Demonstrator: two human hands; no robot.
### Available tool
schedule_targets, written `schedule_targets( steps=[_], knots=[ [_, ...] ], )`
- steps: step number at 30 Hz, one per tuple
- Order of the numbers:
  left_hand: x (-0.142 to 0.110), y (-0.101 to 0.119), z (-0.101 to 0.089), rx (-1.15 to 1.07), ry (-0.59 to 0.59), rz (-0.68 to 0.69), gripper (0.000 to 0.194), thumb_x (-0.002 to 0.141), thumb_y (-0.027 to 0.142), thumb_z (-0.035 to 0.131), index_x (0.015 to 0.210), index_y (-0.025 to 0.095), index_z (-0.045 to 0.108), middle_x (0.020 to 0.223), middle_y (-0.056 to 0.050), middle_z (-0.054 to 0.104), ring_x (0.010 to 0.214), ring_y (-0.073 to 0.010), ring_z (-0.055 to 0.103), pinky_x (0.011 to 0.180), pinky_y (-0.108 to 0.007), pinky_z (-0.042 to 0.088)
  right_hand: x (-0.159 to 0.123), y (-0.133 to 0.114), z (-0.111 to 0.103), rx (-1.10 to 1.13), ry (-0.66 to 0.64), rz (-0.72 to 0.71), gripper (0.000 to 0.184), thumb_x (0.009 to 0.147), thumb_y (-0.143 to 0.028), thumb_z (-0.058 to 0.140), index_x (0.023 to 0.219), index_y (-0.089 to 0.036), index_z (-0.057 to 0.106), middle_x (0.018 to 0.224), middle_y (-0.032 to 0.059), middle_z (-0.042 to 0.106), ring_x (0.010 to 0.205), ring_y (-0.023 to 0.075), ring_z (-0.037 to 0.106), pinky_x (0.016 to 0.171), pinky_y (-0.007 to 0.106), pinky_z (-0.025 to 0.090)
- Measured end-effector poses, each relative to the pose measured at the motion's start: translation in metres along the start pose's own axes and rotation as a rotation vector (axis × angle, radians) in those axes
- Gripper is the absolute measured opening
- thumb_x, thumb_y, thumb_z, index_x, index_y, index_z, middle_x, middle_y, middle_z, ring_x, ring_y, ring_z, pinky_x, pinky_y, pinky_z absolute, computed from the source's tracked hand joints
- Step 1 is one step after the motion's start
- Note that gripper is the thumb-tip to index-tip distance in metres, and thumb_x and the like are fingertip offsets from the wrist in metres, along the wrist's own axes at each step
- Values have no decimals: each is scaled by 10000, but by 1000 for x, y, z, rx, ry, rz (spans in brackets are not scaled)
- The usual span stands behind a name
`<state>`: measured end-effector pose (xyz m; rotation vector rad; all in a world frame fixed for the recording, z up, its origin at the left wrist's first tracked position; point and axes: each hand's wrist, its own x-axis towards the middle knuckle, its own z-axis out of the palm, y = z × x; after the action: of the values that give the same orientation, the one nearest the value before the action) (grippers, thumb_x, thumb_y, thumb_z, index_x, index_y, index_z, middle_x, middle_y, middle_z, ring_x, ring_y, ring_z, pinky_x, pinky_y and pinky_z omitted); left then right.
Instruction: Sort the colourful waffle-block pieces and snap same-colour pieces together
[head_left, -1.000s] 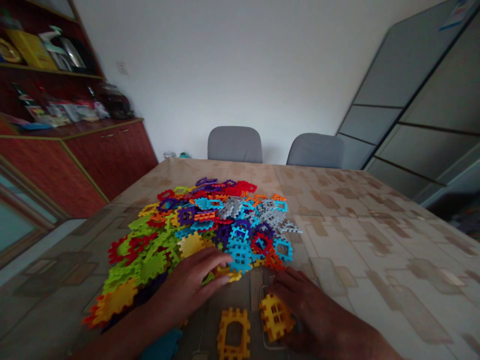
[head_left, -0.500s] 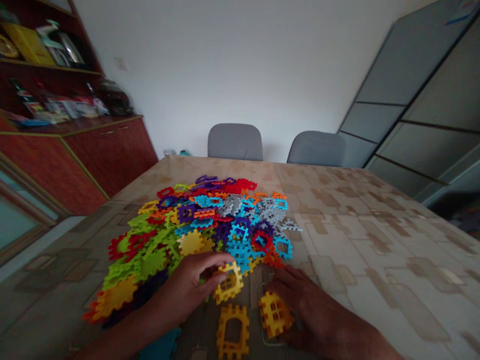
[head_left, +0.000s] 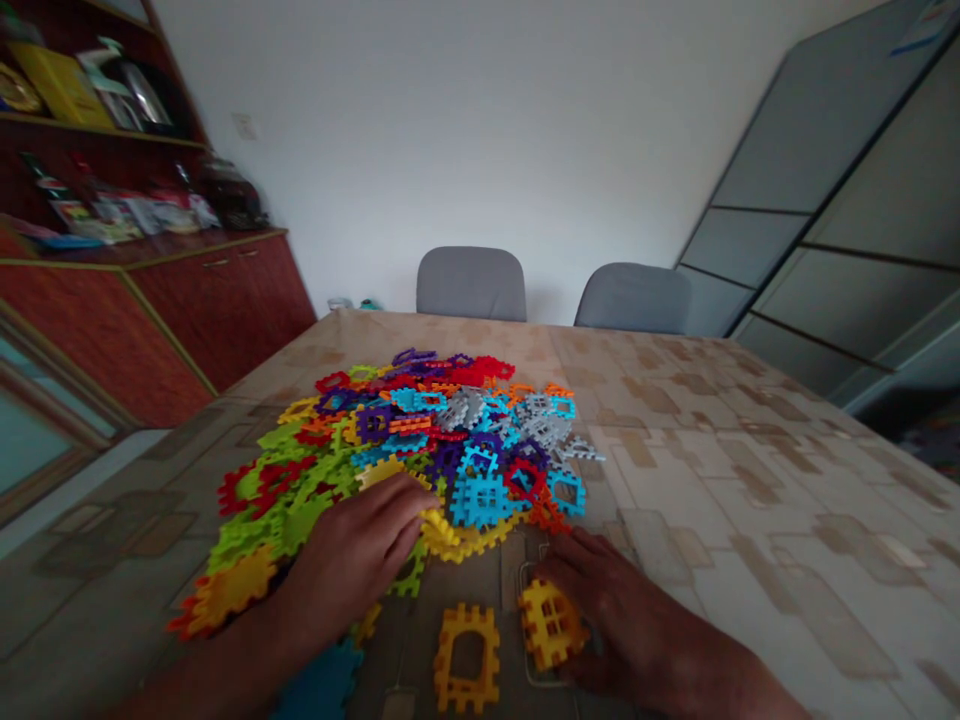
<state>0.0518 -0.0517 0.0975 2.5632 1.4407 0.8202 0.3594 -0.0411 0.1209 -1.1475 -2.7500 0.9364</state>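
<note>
My left hand (head_left: 367,530) is closed at the near edge of a heap of toothed plastic building panels (head_left: 322,465). Its fingertips pinch a yellow panel (head_left: 441,527), tilted so that mostly its edge shows; part is behind the fingers. My right hand (head_left: 607,610) rests on the table, curled around a yellow window panel (head_left: 551,624) with a lattice in it. Between the hands a yellow arch-opening panel (head_left: 466,660) lies flat. Below my left forearm lies a blue panel (head_left: 322,685), partly covered.
The patterned tabletop (head_left: 750,480) stretches away to the right of the heap. Two grey chairs (head_left: 471,284) stand at the far side against the wall. A red-brown cabinet (head_left: 217,305) with bottles and packets is at the left, grey panelled doors (head_left: 780,190) at the right.
My left hand has moved back and left to the heap with the yellow panel, which has turned from face-on to nearly edge-on. The right hand and its window panel stay in place.
</note>
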Motion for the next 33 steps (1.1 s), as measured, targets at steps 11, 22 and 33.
schedule_targets(
  steps=[11, 22, 33],
  knots=[
    [1, 17, -12, -147, -59, -184, 274, 965, 286, 533, 1154, 280, 732, 1056, 1, 802, 899, -202, 772, 822, -268, 601, 3, -6, -4, -44, -4, -38, 595, 704, -260, 812, 1269, -204, 637, 1422, 111, 572, 1376, 333, 432, 1154, 457, 335],
    [-19, 51, 9, 89, -244, 38, 360, 870, 235, 666, 1230, 236, 687, 1189, -81, 749, 1072, -293, 710, 936, -386, 594, 0, -3, -2, -55, 13, -42, 586, 711, -241, 812, 1266, -186, 632, 1397, 119, 580, 1325, 316, 479, 1132, 443, 355],
    [-18, 54, 11, -6, -451, -23, 786, 745, 335, 860, 1449, 301, 513, 1334, -103, 659, 1183, -331, 623, 1026, -462, 517, 1, -1, -1, -56, 31, -66, 602, 701, -263, 823, 1271, -219, 637, 1368, 106, 592, 1341, 330, 460, 1149, 469, 329]
  ],
)
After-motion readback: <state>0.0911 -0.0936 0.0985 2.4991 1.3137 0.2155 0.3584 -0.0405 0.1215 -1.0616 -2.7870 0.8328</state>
